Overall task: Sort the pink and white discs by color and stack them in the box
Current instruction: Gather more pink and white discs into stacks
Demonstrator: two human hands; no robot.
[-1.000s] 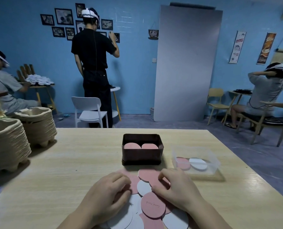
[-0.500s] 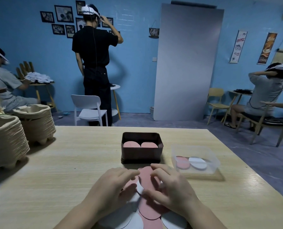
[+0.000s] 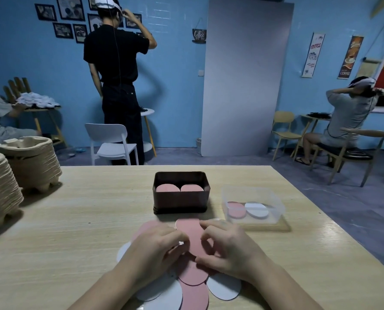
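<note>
A loose pile of pink and white discs [image 3: 193, 287] lies on the wooden table [image 3: 74, 220] right in front of me. My left hand [image 3: 157, 249] and my right hand [image 3: 229, 247] rest on the pile, fingers curled around one pink disc [image 3: 190, 233] that sits between them. Whether that disc is lifted off the pile I cannot tell. Behind the pile stands a dark brown box [image 3: 181, 199] holding two stacks of pink discs [image 3: 178, 188] side by side. A clear plastic box [image 3: 252, 206] to its right holds a pink disc and a white disc.
Two stacks of moulded pulp trays [image 3: 30, 162] stand at the table's left edge. Beyond the table a person in black stands by a white chair [image 3: 111, 142]; other people sit at the far left and far right.
Both hands have drawn together over the pile and closed around one pink disc. The standing person has raised an arm to the head.
</note>
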